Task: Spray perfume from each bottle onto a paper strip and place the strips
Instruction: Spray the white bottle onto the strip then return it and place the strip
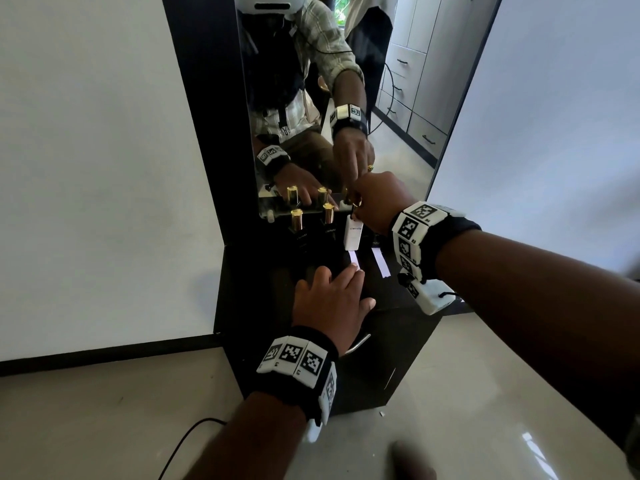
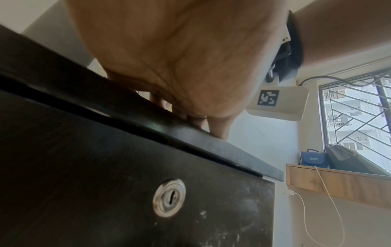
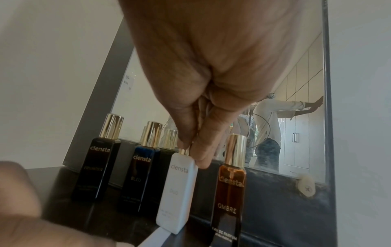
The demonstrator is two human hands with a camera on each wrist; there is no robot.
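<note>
A: White is the bottle (image 3: 178,187) that the right hand (image 1: 375,206) holds, its fingers (image 3: 202,150) pinching the gold top. It tilts at the tabletop's (image 1: 398,296) back edge, against the mirror (image 1: 346,98).

B: Where are the others?

A: In one row along that back edge: a black bottle (image 3: 93,167), a dark blue bottle (image 3: 138,180), then the white one, then an amber bottle (image 3: 229,197), all gold-capped.

B: And the paper?

A: One white strip (image 1: 354,258) lies just in front of the white bottle. The left hand (image 1: 329,303) lies flat, fingers (image 1: 349,277) straight, pressing its near end. A second strip (image 1: 381,263) lies just to the right, near the tabletop's right edge.
</note>
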